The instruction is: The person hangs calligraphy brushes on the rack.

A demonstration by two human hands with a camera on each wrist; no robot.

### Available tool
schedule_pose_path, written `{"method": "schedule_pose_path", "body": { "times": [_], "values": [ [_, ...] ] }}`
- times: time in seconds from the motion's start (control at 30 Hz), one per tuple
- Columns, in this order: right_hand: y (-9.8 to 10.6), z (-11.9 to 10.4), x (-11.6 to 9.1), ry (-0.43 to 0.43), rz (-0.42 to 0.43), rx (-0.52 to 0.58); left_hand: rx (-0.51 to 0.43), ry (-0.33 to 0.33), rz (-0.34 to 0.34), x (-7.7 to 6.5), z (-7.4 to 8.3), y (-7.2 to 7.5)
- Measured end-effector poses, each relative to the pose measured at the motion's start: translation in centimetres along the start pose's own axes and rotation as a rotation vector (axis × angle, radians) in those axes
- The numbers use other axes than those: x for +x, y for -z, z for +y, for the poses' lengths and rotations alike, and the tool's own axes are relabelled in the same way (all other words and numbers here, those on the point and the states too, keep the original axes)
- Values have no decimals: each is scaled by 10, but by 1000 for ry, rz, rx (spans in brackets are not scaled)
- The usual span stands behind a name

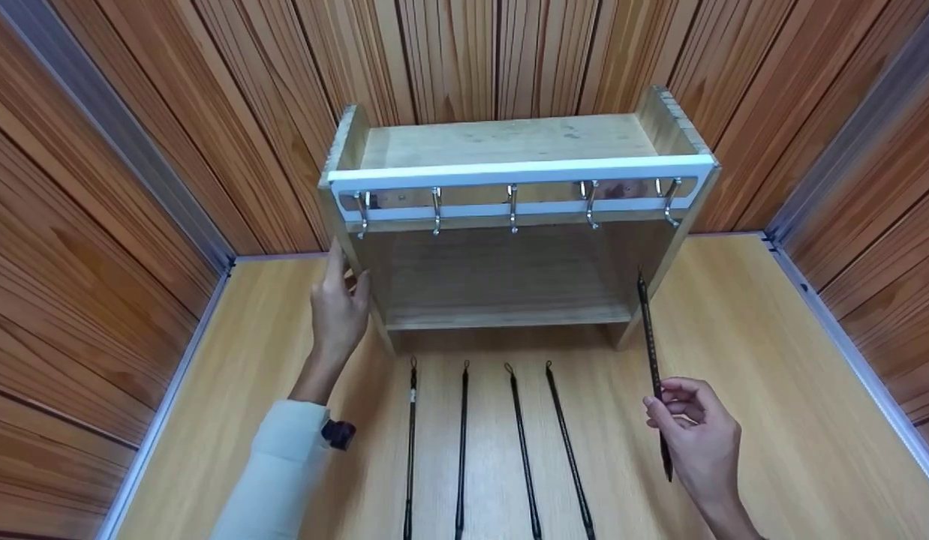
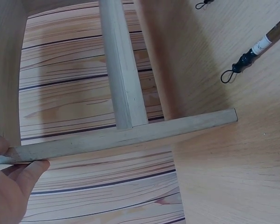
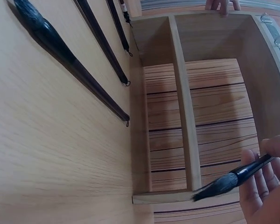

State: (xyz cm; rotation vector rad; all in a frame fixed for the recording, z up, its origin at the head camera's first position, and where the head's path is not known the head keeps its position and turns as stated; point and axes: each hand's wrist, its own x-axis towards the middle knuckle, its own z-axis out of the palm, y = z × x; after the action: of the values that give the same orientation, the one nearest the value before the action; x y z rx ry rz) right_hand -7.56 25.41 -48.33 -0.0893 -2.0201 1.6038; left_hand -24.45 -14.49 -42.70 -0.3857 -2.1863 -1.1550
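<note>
A wooden shelf rack [image 1: 502,319] stands at the back, with a row of silver hooks [image 1: 513,208] along its white front rail. My left hand [image 1: 341,307] holds the rack's left side panel [image 2: 84,147], thumb and fingers on either face of the board. In my right hand [image 1: 697,442], thumb and fingers pinch a dark calligraphy brush [image 1: 649,330]. Its thin end points up toward the rack's right side, below the rightmost hook. The right wrist view shows its dark bristles [image 3: 217,186] at the lower end.
Several more brushes [image 1: 462,450] lie side by side on the wooden table [image 1: 765,322], their hanging loops toward the rack. Wood-patterned walls [image 1: 449,60] close in the back and both sides, with metal strips [image 1: 847,322] along the edges.
</note>
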Motion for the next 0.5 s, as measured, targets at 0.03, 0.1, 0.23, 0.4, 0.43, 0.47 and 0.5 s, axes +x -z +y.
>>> {"method": "schedule_pose_path", "body": {
  "times": [0.03,0.1,0.23,0.4,0.43,0.47,0.5],
  "values": [
    [0,0,1,5,4,3,2,-2,0,0,1,0],
    [1,-1,3,15,10,14,-5,0,2,1,1,0],
    [3,-1,6,23,22,40,-7,8,0,0,1,1],
    [3,-2,9,26,40,55,2,32,-14,-1,1,1],
    [3,-3,9,32,42,51,-1,36,-17,-1,1,1],
    [3,-4,10,40,44,39,0,39,-19,0,1,1],
    [3,-4,11,47,47,28,0,41,-20,0,1,1]
  ]
}}
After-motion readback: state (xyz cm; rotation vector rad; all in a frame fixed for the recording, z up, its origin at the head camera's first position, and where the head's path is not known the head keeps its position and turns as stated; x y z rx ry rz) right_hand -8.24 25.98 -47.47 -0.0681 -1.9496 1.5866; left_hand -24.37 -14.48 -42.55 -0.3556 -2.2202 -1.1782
